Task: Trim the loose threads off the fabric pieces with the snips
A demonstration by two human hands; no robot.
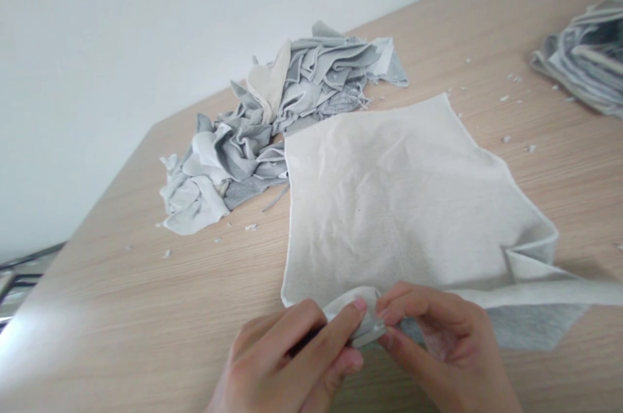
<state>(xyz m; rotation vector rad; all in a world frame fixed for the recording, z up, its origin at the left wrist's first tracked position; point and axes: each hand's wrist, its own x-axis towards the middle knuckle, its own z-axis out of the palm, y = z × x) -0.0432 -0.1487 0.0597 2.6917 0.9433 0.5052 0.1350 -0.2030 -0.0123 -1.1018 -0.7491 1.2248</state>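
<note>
We see both hands at the near edge of a pale cloth (379, 205), which lies spread on the table (195, 296). The left hand (280, 358) has its fingers bent close together, one fingertip pressing the gathered edge from above, the thumb below — the cloth is clamped between them. The right hand (445, 335) pinches the same edge just beside it, thumb and forefinger nearly meeting on the fabric.

We cannot make out what lies inside the pinched folds, since the fingers cover them. The right hand's other fingers are partly hidden behind its forefinger, and both wrists are cut off at the bottom. A grey layer (540, 325) shows under the near edge; whether it is the cloth's underside or another piece, we cannot tell. Beyond the cloth sits a heap (321, 75) of crumpled scraps, and at right a stack (584, 52) runs out of view. A dark frame (22, 278) at lower left is too cropped to identify.
</note>
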